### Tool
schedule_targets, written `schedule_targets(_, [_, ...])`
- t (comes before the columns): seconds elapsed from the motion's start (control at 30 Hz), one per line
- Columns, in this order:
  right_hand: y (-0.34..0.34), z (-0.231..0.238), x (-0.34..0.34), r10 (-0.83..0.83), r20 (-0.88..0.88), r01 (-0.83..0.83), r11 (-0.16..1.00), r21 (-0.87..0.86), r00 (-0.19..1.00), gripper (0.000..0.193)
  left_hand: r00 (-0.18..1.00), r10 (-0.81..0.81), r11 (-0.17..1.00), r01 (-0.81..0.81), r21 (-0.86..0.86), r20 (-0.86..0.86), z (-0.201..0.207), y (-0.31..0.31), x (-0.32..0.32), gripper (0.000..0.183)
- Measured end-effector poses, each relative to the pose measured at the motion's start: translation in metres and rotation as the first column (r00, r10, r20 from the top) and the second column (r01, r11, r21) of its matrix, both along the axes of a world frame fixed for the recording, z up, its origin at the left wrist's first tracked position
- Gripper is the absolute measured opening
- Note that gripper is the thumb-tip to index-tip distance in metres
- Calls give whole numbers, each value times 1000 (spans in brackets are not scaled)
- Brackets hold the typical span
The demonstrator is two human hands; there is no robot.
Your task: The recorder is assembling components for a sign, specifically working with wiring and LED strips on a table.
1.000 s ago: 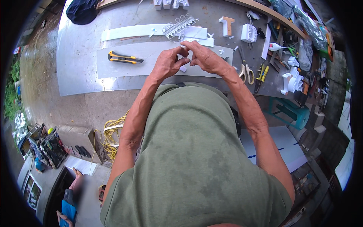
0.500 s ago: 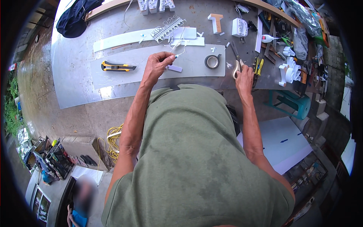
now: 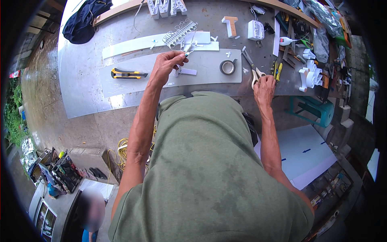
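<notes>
My left hand (image 3: 168, 64) pinches the end of a thin white wire between thumb and fingertips. The wire runs up toward a bundle of small white LED modules (image 3: 180, 34) lying on white strips. My right hand (image 3: 265, 90) has its fingers curled on the handles of the scissors (image 3: 255, 76), whose blades lie pointing away on the table. Left of my left hand rests a yellow and black utility knife (image 3: 128, 74). A roll of dark tape (image 3: 227, 67) sits between my hands, and a short pale strip (image 3: 188, 71) lies just by my left hand.
The metal table (image 3: 84, 80) carries a grey sheet (image 3: 209, 77), white block letters (image 3: 166, 7), a T-shaped letter (image 3: 230, 27) and a white boxy piece (image 3: 255, 30). Pliers (image 3: 278, 70) and cluttered tools lie at right. A teal stool (image 3: 318, 109) stands below; a person (image 3: 92, 211) is at lower left.
My right hand and the scissors' handles have shifted slightly nearer to me and to the right. My left hand has risen a little, still pinching the wire.
</notes>
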State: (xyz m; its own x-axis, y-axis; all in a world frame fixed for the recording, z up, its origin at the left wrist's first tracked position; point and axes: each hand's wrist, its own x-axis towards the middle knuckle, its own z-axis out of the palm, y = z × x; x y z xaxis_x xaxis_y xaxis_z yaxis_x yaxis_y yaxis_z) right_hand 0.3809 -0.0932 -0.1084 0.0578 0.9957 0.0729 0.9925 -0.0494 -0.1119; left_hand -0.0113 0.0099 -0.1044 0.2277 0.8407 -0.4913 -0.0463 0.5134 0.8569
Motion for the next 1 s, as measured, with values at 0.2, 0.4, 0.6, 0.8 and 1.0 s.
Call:
schedule_targets(0.2, [-12, 2, 22, -211, -410, 101, 957, -274, 887, 19, 993, 62, 997, -58, -45, 100, -3, -5, 5, 22])
schedule_targets(0.4, [-22, 0, 8, -260, -530, 96, 944, -315, 807, 27, 988, 112, 993, -108, -45, 105, -10, -6, 10, 22])
schedule_targets(0.6, [-27, 1, -14, -111, -222, 85, 988, -126, 969, 24, 981, 148, 988, -142, -58, 122, -13, -4, 12, 21])
schedule_targets(0.8, [-20, 9, -13, -322, -147, 277, 924, -264, 935, 34, 987, 131, 991, -127, -44, 89, -12, -9, 7, 26])
schedule_targets(1.0, [-9, 50, -5, -764, -483, 271, 618, -738, 427, 48, 991, 63, 998, -60, -29, 120, -11, -7, 11, 26])
